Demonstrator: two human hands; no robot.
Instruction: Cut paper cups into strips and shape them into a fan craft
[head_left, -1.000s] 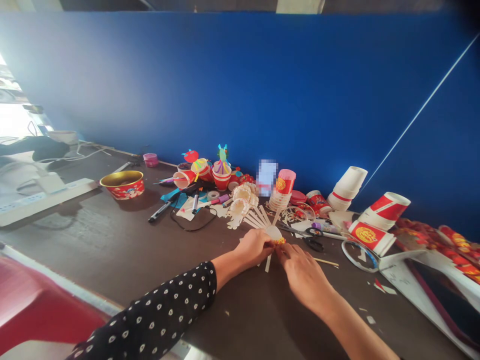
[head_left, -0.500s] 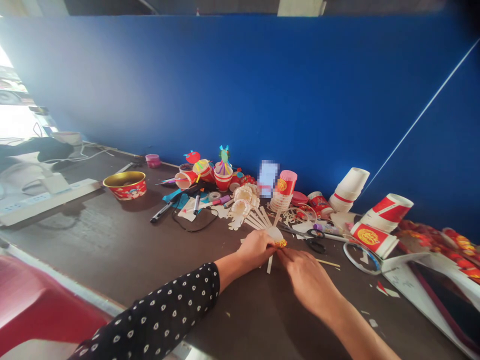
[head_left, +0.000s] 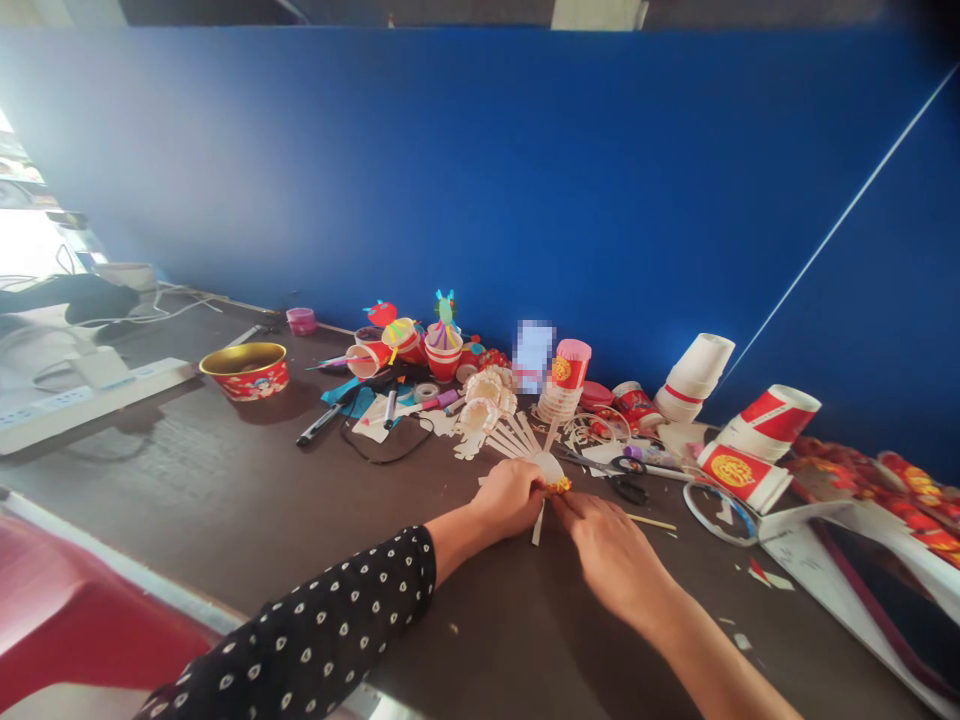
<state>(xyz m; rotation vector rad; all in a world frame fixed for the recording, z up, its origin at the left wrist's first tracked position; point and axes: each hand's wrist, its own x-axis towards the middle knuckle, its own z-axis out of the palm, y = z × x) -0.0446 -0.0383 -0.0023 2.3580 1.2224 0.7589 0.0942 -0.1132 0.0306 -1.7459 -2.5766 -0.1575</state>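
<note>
My left hand and my right hand meet at the front of the dark table top, pinching a cut paper-cup fan. Its pale strips spread away from me toward the back. A red-and-yellow printed edge shows at the fan's base, right beside my right fingertips. A narrow white paper strip hangs below, between my hands. Black-handled scissors lie just beyond my right hand. My fingers hide part of the fan's base.
Behind my hands lie curled paper-cup crafts, markers, tape, and red-and-white paper cups. A gold-rimmed red bowl and a white power strip stand at left. A blue wall rises behind the table.
Both hands stay on the paper fan, and my right hand sits slightly farther up and left. The whole scene shifts only slightly in view.
</note>
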